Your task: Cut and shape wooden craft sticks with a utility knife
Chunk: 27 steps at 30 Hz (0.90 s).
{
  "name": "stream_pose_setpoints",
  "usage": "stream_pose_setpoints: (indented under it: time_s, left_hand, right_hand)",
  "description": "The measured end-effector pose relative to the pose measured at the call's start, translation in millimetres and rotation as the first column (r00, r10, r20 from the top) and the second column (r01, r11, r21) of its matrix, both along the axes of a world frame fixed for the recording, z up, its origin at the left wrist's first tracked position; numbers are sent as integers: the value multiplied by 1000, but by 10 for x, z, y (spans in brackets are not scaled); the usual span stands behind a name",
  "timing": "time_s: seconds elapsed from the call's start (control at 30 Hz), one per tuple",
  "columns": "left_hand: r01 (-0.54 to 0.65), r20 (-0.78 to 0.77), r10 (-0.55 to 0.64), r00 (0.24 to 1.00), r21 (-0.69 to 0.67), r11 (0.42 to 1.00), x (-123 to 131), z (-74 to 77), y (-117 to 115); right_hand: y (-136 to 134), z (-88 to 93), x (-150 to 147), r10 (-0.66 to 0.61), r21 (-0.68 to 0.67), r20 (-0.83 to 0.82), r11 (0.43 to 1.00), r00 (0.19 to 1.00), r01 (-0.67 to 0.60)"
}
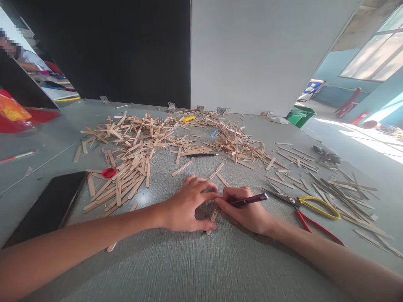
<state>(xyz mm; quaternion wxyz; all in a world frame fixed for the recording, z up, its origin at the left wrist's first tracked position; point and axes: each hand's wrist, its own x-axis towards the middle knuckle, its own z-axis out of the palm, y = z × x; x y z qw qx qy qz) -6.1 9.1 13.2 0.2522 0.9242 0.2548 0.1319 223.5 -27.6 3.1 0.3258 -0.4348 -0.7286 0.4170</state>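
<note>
My right hand grips a dark pen, its tip hidden behind the fingers. Beneath it, a flat wooden craft stick lies on the table with small dark marks on its face. My left hand steadies that stick, thumb at the near end and fingertips at the far end beside my right hand. Just beyond both hands lie a few loose craft sticks. To the right of my right hand rest scissors with one yellow and one red handle, their blades slightly apart.
A large heap of craft sticks spreads across the table, with a red ring at its edge. A black pen-like tool and a yellow item lie farther back. At left is a dark phone-like slab; thin wood strips lie right.
</note>
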Motion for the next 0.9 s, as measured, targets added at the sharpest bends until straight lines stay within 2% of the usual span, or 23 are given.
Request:
stream_pose_setpoints:
  time_s: [0.37, 0.5, 0.9]
  left_hand:
    - [46, -77, -46, 996, -6, 999, -9, -2, 12]
    - [48, -94, -47, 994, 12, 999, 6, 18, 0]
    - [24, -122, -32, 992, -67, 997, 4, 42, 4]
  right_hand:
    - [-16, -12, 13, 87, 207, 125, 972, 988, -111]
    - [-28, -11, 13, 83, 200, 129, 974, 988, -108]
    - [-42, -7, 48, 156, 238, 153, 953, 976, -190]
